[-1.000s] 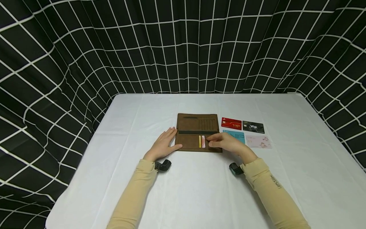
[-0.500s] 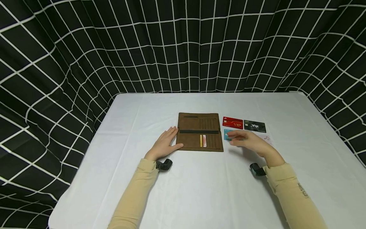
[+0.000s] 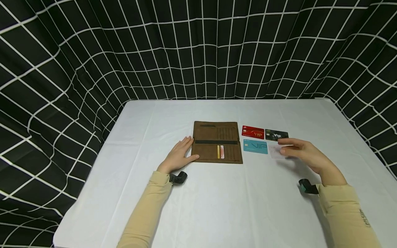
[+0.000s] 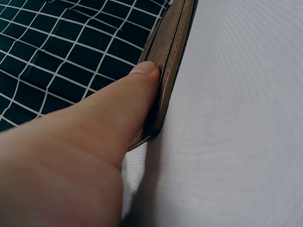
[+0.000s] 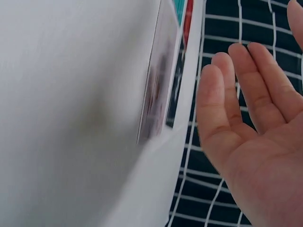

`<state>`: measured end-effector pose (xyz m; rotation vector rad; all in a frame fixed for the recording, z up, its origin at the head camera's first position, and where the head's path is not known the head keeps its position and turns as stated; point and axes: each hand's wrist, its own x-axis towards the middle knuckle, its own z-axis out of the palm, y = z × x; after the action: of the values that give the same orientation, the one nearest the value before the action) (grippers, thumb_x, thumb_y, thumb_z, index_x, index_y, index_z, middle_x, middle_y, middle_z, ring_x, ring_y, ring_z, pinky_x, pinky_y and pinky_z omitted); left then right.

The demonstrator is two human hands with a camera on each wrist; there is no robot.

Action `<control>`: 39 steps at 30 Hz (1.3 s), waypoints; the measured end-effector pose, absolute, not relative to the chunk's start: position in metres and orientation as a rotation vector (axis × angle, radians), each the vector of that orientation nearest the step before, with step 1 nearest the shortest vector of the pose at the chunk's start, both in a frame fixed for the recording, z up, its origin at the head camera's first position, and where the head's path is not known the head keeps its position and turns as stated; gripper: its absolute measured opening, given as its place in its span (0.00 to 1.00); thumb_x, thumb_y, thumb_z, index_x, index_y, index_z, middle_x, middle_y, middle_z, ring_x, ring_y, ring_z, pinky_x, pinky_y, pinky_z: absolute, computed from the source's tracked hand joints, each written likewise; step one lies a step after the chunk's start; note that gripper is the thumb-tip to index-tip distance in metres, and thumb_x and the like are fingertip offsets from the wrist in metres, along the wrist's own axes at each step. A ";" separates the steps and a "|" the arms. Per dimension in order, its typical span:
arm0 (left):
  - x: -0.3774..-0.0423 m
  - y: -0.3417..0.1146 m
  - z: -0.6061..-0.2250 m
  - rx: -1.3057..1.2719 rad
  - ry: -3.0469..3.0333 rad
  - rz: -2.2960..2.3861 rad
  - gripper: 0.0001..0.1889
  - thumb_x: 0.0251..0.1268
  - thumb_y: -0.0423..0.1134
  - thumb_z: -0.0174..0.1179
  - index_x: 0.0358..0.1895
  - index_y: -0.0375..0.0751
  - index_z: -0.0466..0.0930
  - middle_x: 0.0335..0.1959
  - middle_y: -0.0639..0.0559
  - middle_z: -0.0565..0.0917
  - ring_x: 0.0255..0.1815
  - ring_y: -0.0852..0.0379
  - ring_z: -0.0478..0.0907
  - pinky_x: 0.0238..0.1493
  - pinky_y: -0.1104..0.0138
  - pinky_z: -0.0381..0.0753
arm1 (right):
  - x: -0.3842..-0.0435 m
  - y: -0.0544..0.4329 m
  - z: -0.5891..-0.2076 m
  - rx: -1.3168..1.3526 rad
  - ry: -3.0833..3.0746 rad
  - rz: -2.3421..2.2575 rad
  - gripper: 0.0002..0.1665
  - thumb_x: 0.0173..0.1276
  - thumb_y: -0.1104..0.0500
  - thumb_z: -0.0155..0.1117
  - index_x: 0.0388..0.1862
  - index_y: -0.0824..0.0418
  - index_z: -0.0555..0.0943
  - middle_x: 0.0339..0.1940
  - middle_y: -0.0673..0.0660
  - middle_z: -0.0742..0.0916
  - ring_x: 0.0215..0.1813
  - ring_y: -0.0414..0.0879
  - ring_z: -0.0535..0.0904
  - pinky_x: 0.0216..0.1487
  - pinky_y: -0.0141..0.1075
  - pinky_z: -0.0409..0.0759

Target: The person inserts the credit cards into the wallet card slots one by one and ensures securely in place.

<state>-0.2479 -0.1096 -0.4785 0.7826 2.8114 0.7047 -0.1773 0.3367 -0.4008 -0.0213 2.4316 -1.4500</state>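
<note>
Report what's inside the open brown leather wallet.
In the brown leather wallet, a narrow yellow strip and a narrow white and pink strip, likely card edges, show in the lower panel. Its pockets cover anything deeper.

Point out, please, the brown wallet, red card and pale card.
Brown wallet [image 3: 211, 135]: head view, leather of upper half.
Red card [image 3: 253, 132]: head view, middle of its face.
Pale card [image 3: 274, 151]: head view, uncovered left part.

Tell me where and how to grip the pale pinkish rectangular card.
Pinch the pale card by its right edge, the right hand probably best coming from the right: the card lies flat, with the turquoise rectangular card off its left edge and the black rectangular card beyond its far edge.
</note>
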 end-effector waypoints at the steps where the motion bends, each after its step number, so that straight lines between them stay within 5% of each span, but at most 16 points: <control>1: -0.248 -0.110 -0.478 0.780 2.811 0.705 0.44 0.63 0.65 0.47 0.73 0.41 0.47 0.74 0.50 0.45 0.73 0.59 0.37 0.70 0.66 0.35 | -0.177 0.340 -0.401 -0.010 2.430 -1.451 0.37 0.66 0.53 0.62 0.68 0.66 0.61 0.65 0.68 0.66 0.57 0.55 0.63 0.58 0.64 0.55; 4: -0.248 -0.110 -0.478 0.786 2.812 0.718 0.43 0.63 0.64 0.48 0.73 0.40 0.47 0.74 0.49 0.46 0.73 0.58 0.37 0.70 0.65 0.35 | -0.175 0.350 -0.404 0.008 2.421 -1.474 0.37 0.65 0.54 0.62 0.68 0.67 0.60 0.65 0.69 0.64 0.60 0.56 0.58 0.58 0.68 0.50; 13: -0.247 -0.110 -0.478 0.802 2.814 0.731 0.43 0.64 0.63 0.49 0.73 0.39 0.48 0.74 0.47 0.47 0.73 0.56 0.38 0.70 0.64 0.36 | -0.174 0.367 -0.414 0.041 2.455 -1.482 0.39 0.65 0.54 0.63 0.68 0.69 0.60 0.63 0.69 0.66 0.52 0.40 0.65 0.61 0.64 0.51; 24: -0.247 -0.110 -0.479 0.824 2.816 0.742 0.43 0.64 0.62 0.49 0.73 0.38 0.48 0.73 0.47 0.47 0.73 0.56 0.39 0.70 0.63 0.37 | -0.177 0.373 -0.418 0.035 2.472 -1.402 0.49 0.60 0.55 0.67 0.71 0.70 0.52 0.64 0.76 0.64 0.65 0.67 0.55 0.60 0.67 0.49; 33: -0.247 -0.110 -0.481 0.801 2.811 0.720 0.43 0.64 0.63 0.48 0.73 0.40 0.47 0.74 0.49 0.46 0.73 0.58 0.37 0.70 0.66 0.35 | -0.184 0.377 -0.427 0.001 2.554 -1.228 0.46 0.60 0.53 0.67 0.69 0.72 0.57 0.58 0.71 0.68 0.53 0.57 0.63 0.52 0.50 0.64; 39: -0.247 -0.110 -0.480 0.803 2.816 0.717 0.43 0.64 0.63 0.48 0.73 0.40 0.47 0.74 0.49 0.46 0.73 0.58 0.38 0.70 0.66 0.36 | -0.185 0.375 -0.426 0.019 2.552 -1.213 0.48 0.58 0.53 0.69 0.68 0.73 0.57 0.58 0.73 0.66 0.52 0.59 0.62 0.51 0.50 0.64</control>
<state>-0.2472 -0.1102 -0.4801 0.8034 2.8156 0.7170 -0.1850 0.3751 -0.4263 0.0188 2.5520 -1.2126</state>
